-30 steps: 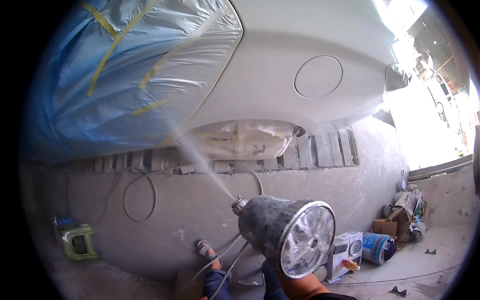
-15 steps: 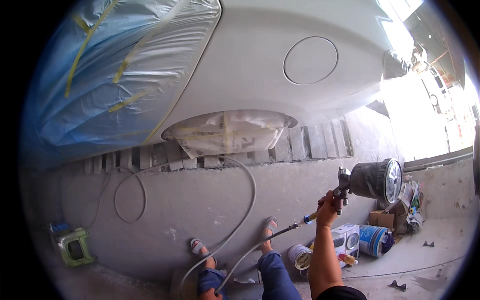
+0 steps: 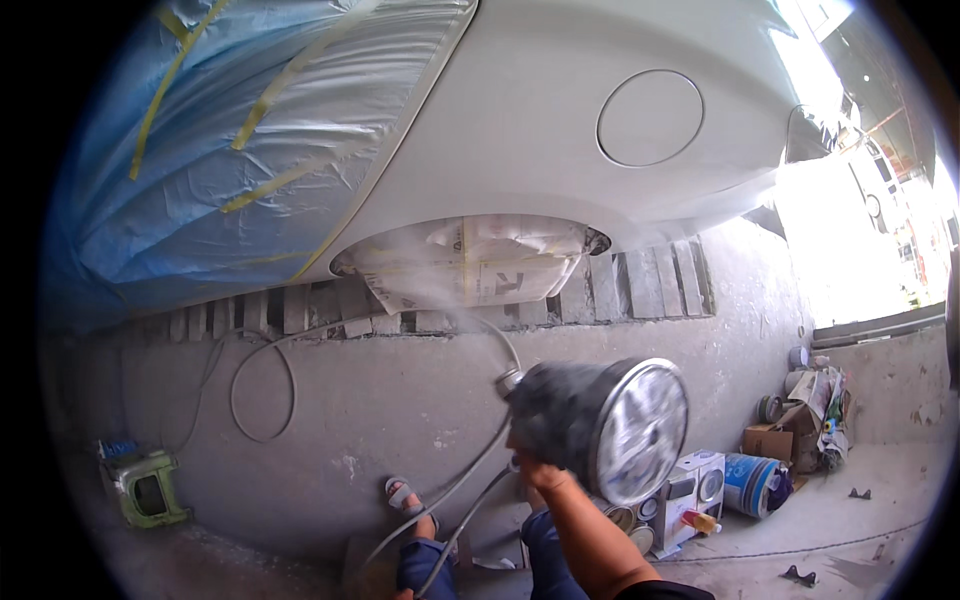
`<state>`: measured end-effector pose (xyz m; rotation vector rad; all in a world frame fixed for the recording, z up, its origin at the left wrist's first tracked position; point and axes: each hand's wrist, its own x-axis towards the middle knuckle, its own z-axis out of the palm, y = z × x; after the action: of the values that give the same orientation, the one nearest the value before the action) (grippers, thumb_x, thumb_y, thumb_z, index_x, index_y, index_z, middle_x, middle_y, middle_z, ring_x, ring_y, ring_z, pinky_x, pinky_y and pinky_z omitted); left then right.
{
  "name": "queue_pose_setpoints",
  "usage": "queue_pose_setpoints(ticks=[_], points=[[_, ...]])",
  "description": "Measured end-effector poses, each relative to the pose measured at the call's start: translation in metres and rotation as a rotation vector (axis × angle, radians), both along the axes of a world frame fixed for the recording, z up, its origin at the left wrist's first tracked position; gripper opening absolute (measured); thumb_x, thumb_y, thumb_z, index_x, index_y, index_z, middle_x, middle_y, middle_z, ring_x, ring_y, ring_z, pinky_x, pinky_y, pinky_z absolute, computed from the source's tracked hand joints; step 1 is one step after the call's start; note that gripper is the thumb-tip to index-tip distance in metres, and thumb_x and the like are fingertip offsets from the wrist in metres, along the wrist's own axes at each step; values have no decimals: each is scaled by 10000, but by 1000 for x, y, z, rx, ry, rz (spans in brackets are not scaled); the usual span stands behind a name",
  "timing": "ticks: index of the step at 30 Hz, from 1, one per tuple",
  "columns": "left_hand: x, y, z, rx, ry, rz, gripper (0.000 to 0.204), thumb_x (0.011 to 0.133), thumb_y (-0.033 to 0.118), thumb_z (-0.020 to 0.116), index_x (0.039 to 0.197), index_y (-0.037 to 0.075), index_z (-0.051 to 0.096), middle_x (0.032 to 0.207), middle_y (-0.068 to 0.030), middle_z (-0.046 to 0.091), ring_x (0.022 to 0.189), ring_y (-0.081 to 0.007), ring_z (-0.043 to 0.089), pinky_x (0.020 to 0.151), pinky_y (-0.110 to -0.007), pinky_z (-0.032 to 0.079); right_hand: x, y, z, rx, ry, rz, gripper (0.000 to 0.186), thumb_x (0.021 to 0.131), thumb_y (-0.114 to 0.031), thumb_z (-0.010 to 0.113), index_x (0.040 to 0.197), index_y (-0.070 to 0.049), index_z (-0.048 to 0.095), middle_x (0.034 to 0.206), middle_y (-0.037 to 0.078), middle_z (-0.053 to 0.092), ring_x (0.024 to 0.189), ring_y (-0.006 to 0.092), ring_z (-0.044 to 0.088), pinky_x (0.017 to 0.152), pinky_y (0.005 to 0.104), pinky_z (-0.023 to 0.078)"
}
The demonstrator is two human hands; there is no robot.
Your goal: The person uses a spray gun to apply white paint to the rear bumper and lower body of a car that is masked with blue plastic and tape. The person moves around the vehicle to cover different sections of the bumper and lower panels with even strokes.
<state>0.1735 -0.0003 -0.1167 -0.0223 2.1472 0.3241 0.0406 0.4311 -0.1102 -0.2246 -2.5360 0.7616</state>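
My right hand [image 3: 540, 475] grips a spray gun, mostly hidden behind its dark, dented cup [image 3: 590, 425] with a round silver lid. Faint mist hangs between the nozzle and the masked wheel arch [image 3: 510, 280] of a pale car body [image 3: 530, 100]. Left of that panel, blue plastic sheeting [image 3: 180, 220] with yellow tape covers the car. A grey hose [image 3: 455, 470] runs down past my sandalled foot [image 3: 405, 495]. A sliver of my left hand [image 3: 405, 594] shows at the lower edge beside the hose; its fingers are mostly cut off.
A slatted opening [image 3: 660, 280] lies under the car. A green metal object [image 3: 150, 490] rests at lower left. At right stand cans, a boxy white item [image 3: 690, 500], a blue bucket [image 3: 755, 485], cardboard [image 3: 770, 440] and a low wall [image 3: 880, 390]. Bright daylight fills the far right.
From a second ago, the gun swung out to the right, then came back left toward the middle, slightly higher than at first. Half a second ago both feet showed; now the cup and arm hide one.
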Motion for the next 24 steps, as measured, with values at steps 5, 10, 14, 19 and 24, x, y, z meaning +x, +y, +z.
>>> queue_pose_setpoints(ticks=[5, 10, 14, 19, 24], points=[[-19, 44, 25, -105, 123, -148, 237, 805, 269, 567, 857, 41, 603, 808, -203, 586, 757, -390, 559, 677, -477, 441, 14, 71, -2, -801, 77, -452, 209, 898, -200, 530, 710, -108, 524, 653, 8, 517, 603, 102, 484, 550, 256, 393], [29, 28, -38, -83, 481, -480, 256, 839, 273, 546, 737, 45, 604, 619, -135, 548, 552, -305, 549, 510, -441, 434, 40, 111, -4, -700, 106, -904, 164, 904, -230, 534, 845, -78, 538, 636, 17, 547, 514, 71, 470, 431, 218, 349], [38, -15, -55, 174, 437, -434, 242, 832, 274, 548, 781, 48, 616, 663, -145, 575, 585, -316, 571, 530, -446, 450, 15, 68, 34, -673, 149, -904, 171, 867, -189, 557, 857, -18, 566, 714, 32, 606, 637, 70, 526, 533, 236, 394], [11, 4, -31, 196, 518, -227, 233, 819, 273, 557, 803, 51, 624, 670, -144, 578, 589, -325, 572, 533, -451, 451, 10, 23, -9, 77, -47, -461, 214, 858, -81, 518, 1068, -44, 530, 879, 66, 570, 765, 161, 518, 673, 297, 434], [13, -3, -27, 242, 649, -117, 229, 806, 272, 567, 826, 53, 632, 678, -143, 581, 593, -334, 572, 536, -457, 451, -50, -52, -28, -118, -141, -293, 284, 847, -128, 553, 1109, -36, 492, 1028, 155, 524, 906, 305, 541, 765, 399, 457]])
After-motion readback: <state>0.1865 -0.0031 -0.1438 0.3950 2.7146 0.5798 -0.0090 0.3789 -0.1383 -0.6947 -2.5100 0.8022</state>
